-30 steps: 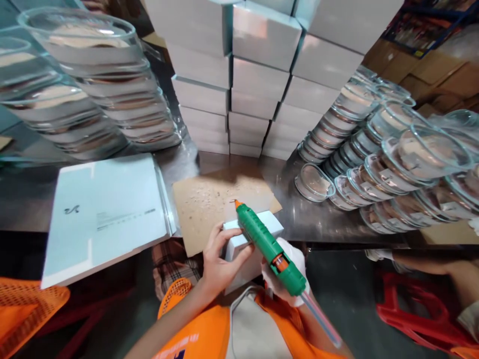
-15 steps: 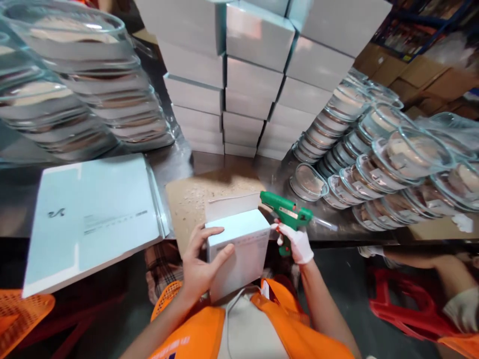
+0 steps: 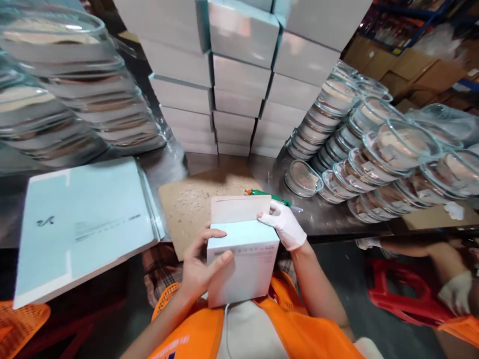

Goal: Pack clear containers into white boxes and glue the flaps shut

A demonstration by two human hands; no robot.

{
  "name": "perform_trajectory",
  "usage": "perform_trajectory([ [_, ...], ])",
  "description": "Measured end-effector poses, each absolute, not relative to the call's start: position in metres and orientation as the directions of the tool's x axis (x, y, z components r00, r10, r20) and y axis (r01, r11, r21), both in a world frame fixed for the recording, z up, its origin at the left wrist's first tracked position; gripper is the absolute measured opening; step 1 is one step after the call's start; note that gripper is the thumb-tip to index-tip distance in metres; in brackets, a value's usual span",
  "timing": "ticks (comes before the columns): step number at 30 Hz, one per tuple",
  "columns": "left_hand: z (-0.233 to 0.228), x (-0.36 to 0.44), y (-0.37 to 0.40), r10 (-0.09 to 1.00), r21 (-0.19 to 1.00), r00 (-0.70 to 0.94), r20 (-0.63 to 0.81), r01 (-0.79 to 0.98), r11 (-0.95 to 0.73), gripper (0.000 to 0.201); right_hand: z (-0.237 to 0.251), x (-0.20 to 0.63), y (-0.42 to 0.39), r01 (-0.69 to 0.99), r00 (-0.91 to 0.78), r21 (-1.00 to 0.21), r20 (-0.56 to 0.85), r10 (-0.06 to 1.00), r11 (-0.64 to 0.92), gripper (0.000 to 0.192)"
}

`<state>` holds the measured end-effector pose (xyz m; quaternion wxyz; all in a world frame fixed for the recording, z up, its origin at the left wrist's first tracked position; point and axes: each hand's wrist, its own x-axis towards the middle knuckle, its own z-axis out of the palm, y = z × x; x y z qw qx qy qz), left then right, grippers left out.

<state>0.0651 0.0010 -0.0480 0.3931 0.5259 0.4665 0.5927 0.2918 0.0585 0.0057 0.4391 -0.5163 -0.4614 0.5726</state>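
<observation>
A white cardboard box point(image 3: 243, 276) stands close against my body, with small print on the side facing me. My bare left hand point(image 3: 204, 262) grips its left end, thumb on the near side and fingers over the top. The box's flap point(image 3: 239, 209) stands raised along the far edge. At the flap's right end, my white-gloved right hand point(image 3: 288, 228) has its thumb and fingers closed around the edge. Just beyond the flap lies a green glue gun point(image 3: 264, 193) with an orange tip, partly hidden by the flap and glove.
A brown cardboard sheet point(image 3: 185, 207) with specks lies beneath. Flat printed cartons point(image 3: 86, 209) are stacked left. White boxes point(image 3: 239, 75) tower ahead, flanked by piles of round glass containers point(image 3: 301, 179). Another person's gloved hand point(image 3: 458, 294) and a red stool point(image 3: 396, 289) are at right.
My right hand has let go of the glue gun, which now lies on the table, and has moved onto the flap. The flap stands more upright; the left hand keeps its grip.
</observation>
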Motion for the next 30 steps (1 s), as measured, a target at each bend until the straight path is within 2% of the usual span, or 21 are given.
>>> perform_trajectory([
  [3, -0.049, 0.066, 0.006, 0.967, 0.972, -0.156, 0.203, -0.088, -0.219, 0.041, -0.001, 0.296, 0.060, -0.049, -0.096, -0.996, -0.073, 0.993, -0.078, 0.050],
  [5, -0.051, 0.064, 0.011, 0.969, 0.949, -0.174, 0.178, -0.230, -0.215, 0.051, -0.001, 0.308, 0.058, 0.010, -0.263, -0.997, 0.068, 0.962, 0.073, 0.063],
  [7, -0.054, 0.062, 0.015, 0.962, 0.911, -0.188, 0.199, -0.326, -0.252, 0.061, 0.003, 0.318, 0.054, 0.050, -0.479, -0.973, 0.173, 0.861, 0.224, 0.081],
  [8, -0.056, 0.060, 0.017, 0.957, 0.903, -0.180, 0.229, -0.327, -0.278, 0.061, 0.005, 0.321, 0.052, 0.072, -0.545, -0.953, 0.211, 0.812, 0.296, 0.083],
  [10, -0.058, 0.057, 0.018, 0.943, 0.912, -0.141, 0.300, -0.249, -0.327, 0.041, 0.010, 0.318, 0.049, 0.142, -0.589, -0.889, 0.278, 0.759, 0.435, 0.071],
  [12, -0.057, 0.054, 0.018, 0.931, 0.918, -0.105, 0.351, -0.157, -0.364, 0.021, 0.011, 0.309, 0.045, 0.199, -0.588, -0.817, 0.342, 0.733, 0.541, 0.047],
  [15, -0.054, 0.053, 0.019, 0.934, 0.927, -0.084, 0.348, -0.121, -0.356, 0.016, 0.006, 0.295, 0.041, 0.201, -0.559, -0.773, 0.414, 0.718, 0.602, 0.026],
  [18, -0.047, 0.059, 0.022, 0.939, 0.930, -0.053, 0.339, -0.132, -0.343, 0.014, 0.000, 0.291, 0.040, 0.169, -0.491, -0.787, 0.454, 0.744, 0.593, 0.021],
  [20, -0.043, 0.062, 0.024, 0.936, 0.927, -0.050, 0.350, -0.127, -0.353, 0.013, -0.003, 0.293, 0.041, 0.187, -0.443, -0.811, 0.434, 0.785, 0.554, 0.020],
  [21, -0.041, 0.063, 0.025, 0.936, 0.927, -0.055, 0.348, -0.125, -0.353, 0.013, -0.005, 0.295, 0.041, 0.207, -0.421, -0.829, 0.405, 0.812, 0.520, 0.026],
  [22, -0.039, 0.063, 0.026, 0.938, 0.931, -0.070, 0.339, -0.121, -0.345, 0.014, -0.007, 0.298, 0.040, 0.225, -0.393, -0.844, 0.379, 0.838, 0.487, 0.040],
  [24, -0.036, 0.059, 0.029, 0.948, 0.946, -0.143, 0.285, -0.119, -0.302, 0.017, -0.015, 0.305, 0.035, 0.272, -0.277, -0.845, 0.389, 0.879, 0.460, 0.085],
  [26, -0.033, 0.051, 0.033, 0.934, 0.962, -0.303, 0.188, -0.136, -0.237, 0.024, -0.028, 0.311, 0.024, 0.401, -0.113, -0.756, 0.520, 0.847, 0.518, 0.122],
  [27, -0.031, 0.047, 0.036, 0.910, 0.967, -0.399, 0.114, -0.166, -0.194, 0.030, -0.036, 0.314, 0.017, 0.505, -0.077, -0.653, 0.617, 0.783, 0.564, 0.129],
  [28, -0.028, 0.044, 0.039, 0.880, 0.965, -0.475, 0.017, -0.221, -0.139, 0.036, -0.043, 0.314, 0.010, 0.611, -0.120, -0.505, 0.702, 0.702, 0.610, 0.125],
  [29, -0.024, 0.042, 0.043, 0.855, 0.951, -0.510, -0.093, -0.299, -0.075, 0.044, -0.048, 0.314, 0.004, 0.682, -0.223, -0.322, 0.764, 0.605, 0.657, 0.109],
  [30, -0.020, 0.042, 0.047, 0.845, 0.922, -0.496, -0.200, -0.387, -0.009, 0.052, -0.050, 0.312, 0.000, 0.697, -0.359, -0.127, 0.790, 0.497, 0.706, 0.084],
])
